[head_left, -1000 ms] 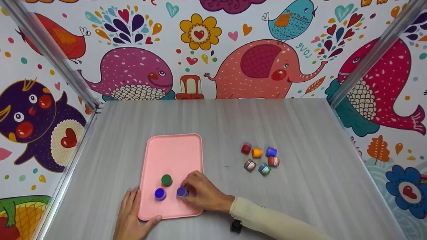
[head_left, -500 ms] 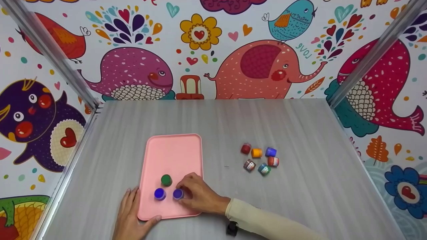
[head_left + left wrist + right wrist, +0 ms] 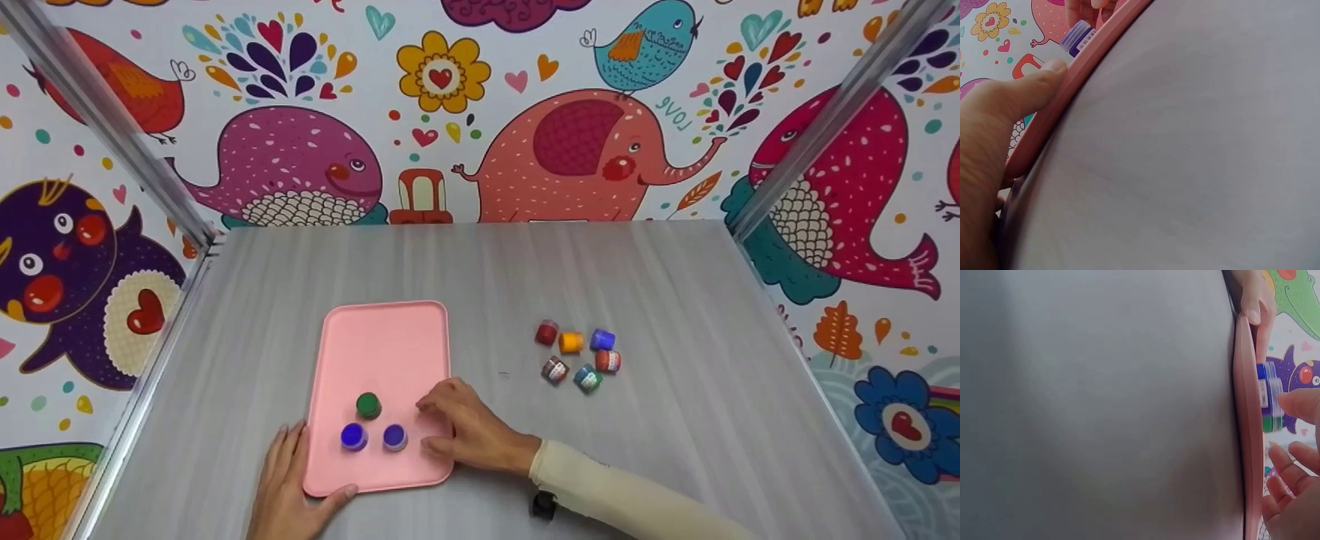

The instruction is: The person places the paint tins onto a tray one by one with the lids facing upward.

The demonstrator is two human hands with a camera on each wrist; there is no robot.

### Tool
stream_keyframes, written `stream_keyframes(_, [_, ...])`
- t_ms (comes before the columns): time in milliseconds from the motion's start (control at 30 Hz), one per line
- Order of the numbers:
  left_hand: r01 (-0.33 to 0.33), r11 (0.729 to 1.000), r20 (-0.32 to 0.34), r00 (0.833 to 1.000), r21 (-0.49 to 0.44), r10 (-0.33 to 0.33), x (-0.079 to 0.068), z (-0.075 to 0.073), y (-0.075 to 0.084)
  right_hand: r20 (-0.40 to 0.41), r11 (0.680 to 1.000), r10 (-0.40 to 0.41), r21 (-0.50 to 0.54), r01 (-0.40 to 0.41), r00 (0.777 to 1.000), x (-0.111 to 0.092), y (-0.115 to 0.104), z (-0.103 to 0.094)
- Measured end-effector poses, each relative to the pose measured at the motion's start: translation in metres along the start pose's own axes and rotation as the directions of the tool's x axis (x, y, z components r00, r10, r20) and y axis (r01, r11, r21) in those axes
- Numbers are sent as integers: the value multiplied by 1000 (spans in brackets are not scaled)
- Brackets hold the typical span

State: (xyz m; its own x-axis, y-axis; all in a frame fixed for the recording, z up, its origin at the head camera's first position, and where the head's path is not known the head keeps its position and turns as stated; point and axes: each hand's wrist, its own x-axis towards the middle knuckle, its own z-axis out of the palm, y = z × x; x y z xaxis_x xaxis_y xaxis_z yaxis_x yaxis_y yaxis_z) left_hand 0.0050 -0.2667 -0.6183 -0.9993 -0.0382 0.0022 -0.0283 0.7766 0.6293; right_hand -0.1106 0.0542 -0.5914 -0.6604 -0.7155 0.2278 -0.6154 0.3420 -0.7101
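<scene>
A pink tray (image 3: 386,345) lies on the table. Three small paint pots stand upright on its near half: a green one (image 3: 368,406), a blue one (image 3: 354,436) and a violet one (image 3: 395,437). Just right of the violet pot is my right hand (image 3: 476,431), thumb and fingers spread and nothing between them; the right wrist view shows the gap between thumb and pots. My left hand (image 3: 289,480) rests at the tray's near left corner. Its fingers lie straight along the left side, and the thumb (image 3: 1039,90) touches the near rim.
To the right of the tray several more paint pots lie in a loose cluster, among them a dark red one (image 3: 547,332), an orange one (image 3: 571,343) and a blue-violet one (image 3: 602,340). Metal posts (image 3: 832,127) and printed walls bound the grey table (image 3: 645,285).
My right hand has moved the violet pot left beside the blue one, let go of it and drawn back to the right. My left hand has stayed at the tray corner.
</scene>
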Motion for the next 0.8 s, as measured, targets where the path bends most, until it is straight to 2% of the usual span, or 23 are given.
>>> stream_keyframes(233, [68,998,73,995,4,-68,-2,-6,3,-27,998,57,-15,-57,998,-13,9,-20])
stream_keyframes(367, [74,997,81,994,9,-74,-2,-5,4,-73,999,34,-38,-37,997,-23,17,-31])
stream_keyframes(467, [55,998,61,997,8,-55,-1,-2,4,-110,998,8,-65,-16,994,-34,24,-40])
stream_keyframes(567, [-18,1000,-19,1000,-2,18,-1,3,1,-141,996,10,-89,-22,990,-43,28,-51])
stream_keyframes(633, [-56,998,-64,996,-2,56,-1,5,0,-155,993,40,-104,-56,987,-48,30,-59])
stream_keyframes(700, [-69,998,-81,994,-1,69,-1,6,-1,-169,989,81,-112,-101,982,-51,32,-66])
stream_keyframes(800, [-44,999,-58,997,-3,43,-2,5,0,-190,976,151,-129,-177,970,-57,35,-76])
